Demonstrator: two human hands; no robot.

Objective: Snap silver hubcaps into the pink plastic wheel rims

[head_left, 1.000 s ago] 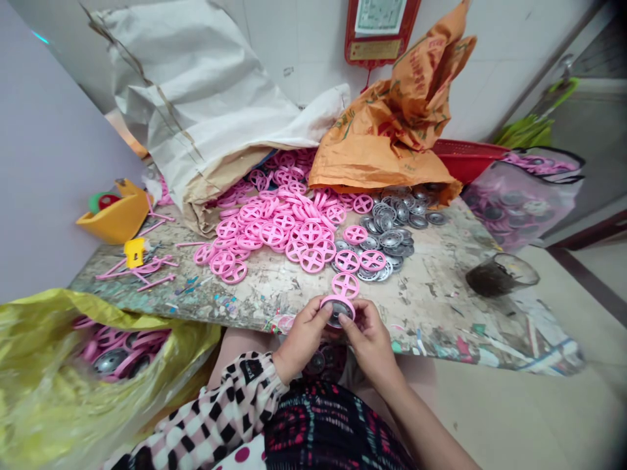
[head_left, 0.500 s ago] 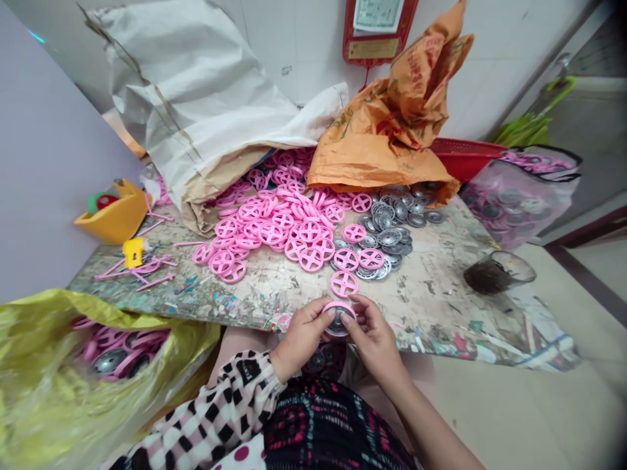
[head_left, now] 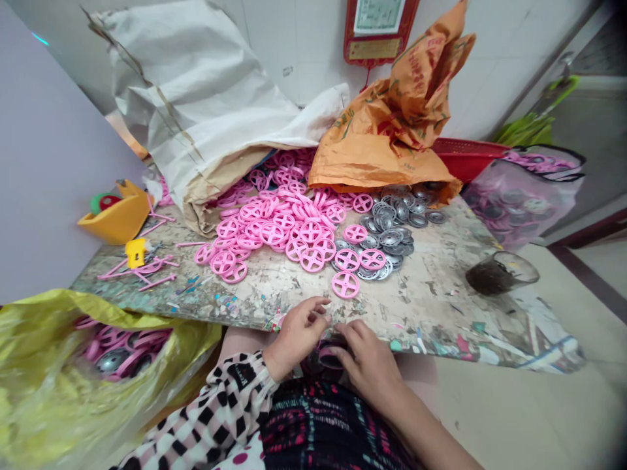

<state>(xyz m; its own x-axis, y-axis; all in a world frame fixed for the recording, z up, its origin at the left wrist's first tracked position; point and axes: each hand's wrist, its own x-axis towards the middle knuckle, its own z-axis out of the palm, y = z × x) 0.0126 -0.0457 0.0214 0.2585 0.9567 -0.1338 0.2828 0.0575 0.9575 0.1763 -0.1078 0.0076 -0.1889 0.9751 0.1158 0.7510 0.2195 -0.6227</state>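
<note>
My left hand (head_left: 300,331) is over the table's front edge, its fingers loosely curled and apart, with nothing in them. My right hand (head_left: 368,360) is lower, thumb and fingers spread. Just below its thumb, over my lap, is a pink-rimmed wheel (head_left: 329,358) with a dark centre; it looks let go, partly hidden by the hand. A single pink spoked ring (head_left: 345,285) lies on the table beyond my hands. Behind it are a heap of pink spoked rings (head_left: 274,233) and a pile of grey wheel discs (head_left: 392,238).
A white sack (head_left: 196,85) and an orange sack (head_left: 377,156) lie open behind the heaps. A glass of dark liquid (head_left: 494,274) stands at the right. Pink sticks (head_left: 159,282) and a yellow container (head_left: 117,219) are at the left. A yellow bag (head_left: 44,339) holds wheels.
The pink-and-grey wheel that both hands gripped has gone down toward my lap. My right hand has dropped and opened; my left hand has come away from the wheel.
</note>
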